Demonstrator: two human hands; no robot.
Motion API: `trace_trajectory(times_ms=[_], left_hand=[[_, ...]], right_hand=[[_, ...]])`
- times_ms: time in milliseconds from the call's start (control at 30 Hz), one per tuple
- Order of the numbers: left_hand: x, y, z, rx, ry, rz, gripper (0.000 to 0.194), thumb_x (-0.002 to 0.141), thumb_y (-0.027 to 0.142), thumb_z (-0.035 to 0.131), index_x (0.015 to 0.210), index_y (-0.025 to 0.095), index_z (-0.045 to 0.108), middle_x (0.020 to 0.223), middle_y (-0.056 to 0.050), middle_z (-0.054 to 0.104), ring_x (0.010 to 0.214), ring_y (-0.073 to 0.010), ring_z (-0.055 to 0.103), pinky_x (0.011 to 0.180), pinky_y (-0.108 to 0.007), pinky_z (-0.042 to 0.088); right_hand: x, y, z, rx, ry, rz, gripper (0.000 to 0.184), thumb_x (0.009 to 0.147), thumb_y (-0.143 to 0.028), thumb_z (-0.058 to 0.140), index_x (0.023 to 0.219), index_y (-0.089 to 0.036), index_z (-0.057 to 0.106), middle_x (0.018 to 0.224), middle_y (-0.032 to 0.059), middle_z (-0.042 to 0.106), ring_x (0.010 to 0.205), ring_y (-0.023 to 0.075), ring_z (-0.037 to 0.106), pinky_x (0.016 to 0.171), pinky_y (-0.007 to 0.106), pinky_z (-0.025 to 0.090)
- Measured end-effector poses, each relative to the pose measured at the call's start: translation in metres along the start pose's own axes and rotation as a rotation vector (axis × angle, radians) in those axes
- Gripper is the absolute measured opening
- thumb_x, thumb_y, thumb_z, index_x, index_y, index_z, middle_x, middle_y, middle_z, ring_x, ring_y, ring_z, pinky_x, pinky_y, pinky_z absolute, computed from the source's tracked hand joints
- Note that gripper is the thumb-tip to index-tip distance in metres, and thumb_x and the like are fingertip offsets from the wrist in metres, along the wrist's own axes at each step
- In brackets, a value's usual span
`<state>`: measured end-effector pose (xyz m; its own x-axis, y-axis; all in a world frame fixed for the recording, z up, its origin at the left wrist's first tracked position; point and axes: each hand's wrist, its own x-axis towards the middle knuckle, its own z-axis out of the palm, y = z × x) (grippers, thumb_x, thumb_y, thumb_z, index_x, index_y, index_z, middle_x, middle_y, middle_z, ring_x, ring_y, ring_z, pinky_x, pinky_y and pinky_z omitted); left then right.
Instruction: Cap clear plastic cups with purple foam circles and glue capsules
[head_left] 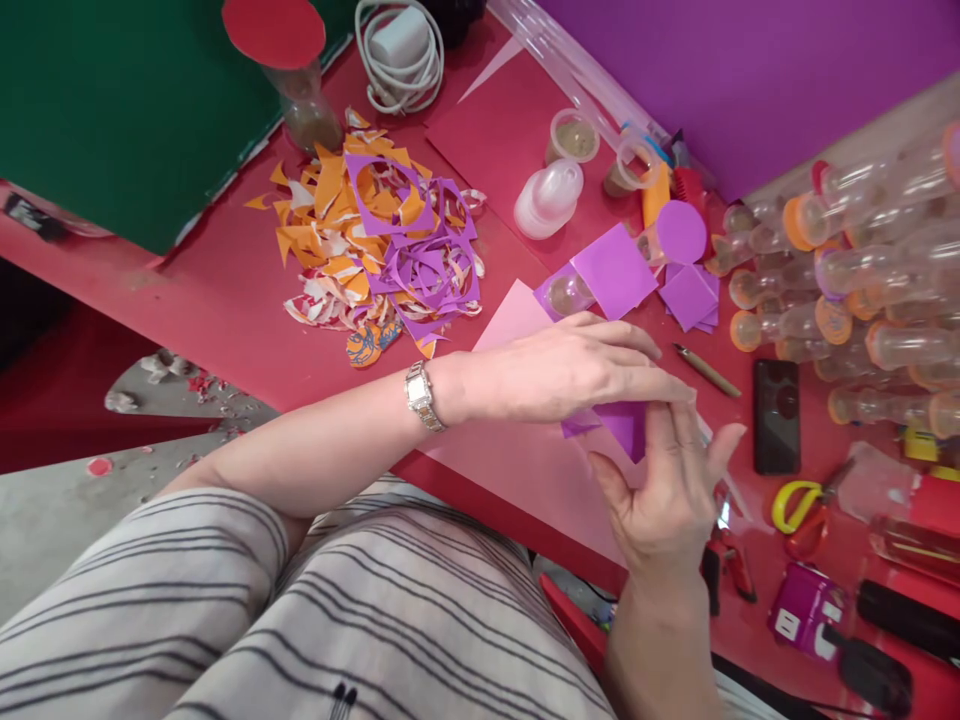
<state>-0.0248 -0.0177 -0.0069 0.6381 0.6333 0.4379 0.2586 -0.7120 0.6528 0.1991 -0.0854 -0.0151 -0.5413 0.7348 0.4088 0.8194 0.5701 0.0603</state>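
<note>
My left hand (577,370), a watch (421,393) on its wrist, lies palm down with fingers stretched to the right. Beneath it a purple paper piece (626,430) shows in part on a pink sheet (517,460). My right hand (667,490) comes up from below with fingers spread, its fingertips meeting those of my left hand; both look open. Whatever lies under the palms is hidden. Just beyond the hands are a purple paper square (613,270) and an hourglass-shaped clear bottle (568,294) on its side.
Orange and purple paper scraps (390,240) heap at left. Many clear bottles (862,290) stand at right. Near my right hand are a utility knife (705,369), a black phone (776,415), yellow-orange scissors (802,515) and pliers (731,560). A coiled white cable (401,60) lies at the back.
</note>
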Motion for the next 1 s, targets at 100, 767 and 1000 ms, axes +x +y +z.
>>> trace_trajectory(times_ms=[100,767,1000], left_hand=[[-0.001,0.001,0.001,0.021,-0.041,0.008,0.041,0.101,0.015,0.046,0.135,0.028,0.063,0.141,-0.008,0.067,0.138,-0.0240,0.054,0.112,-0.041,0.044],[0.000,-0.001,0.006,-0.024,-0.051,-0.031,0.040,0.102,0.013,0.042,0.137,0.019,0.061,0.137,-0.015,0.067,0.134,-0.0222,0.056,0.111,-0.039,0.044],[-0.002,-0.003,0.007,-0.042,0.023,-0.007,0.039,0.102,0.013,0.042,0.135,0.018,0.062,0.131,-0.014,0.070,0.132,-0.0222,0.056,0.111,-0.038,0.045]], right_hand=[[0.000,-0.005,0.003,-0.051,-0.011,0.002,0.074,0.102,-0.052,0.049,0.162,-0.013,0.028,0.144,0.0246,0.059,0.129,0.0404,0.062,0.116,0.069,0.031],[0.000,-0.001,0.007,0.004,0.010,-0.013,0.075,0.099,-0.053,0.056,0.158,-0.011,0.033,0.139,0.0240,0.063,0.131,0.0386,0.061,0.114,0.060,0.043],[0.002,0.014,0.008,0.110,0.055,-0.057,0.067,0.100,-0.055,0.053,0.152,-0.014,0.043,0.131,0.0198,0.069,0.125,0.0354,0.065,0.114,0.062,0.041]])
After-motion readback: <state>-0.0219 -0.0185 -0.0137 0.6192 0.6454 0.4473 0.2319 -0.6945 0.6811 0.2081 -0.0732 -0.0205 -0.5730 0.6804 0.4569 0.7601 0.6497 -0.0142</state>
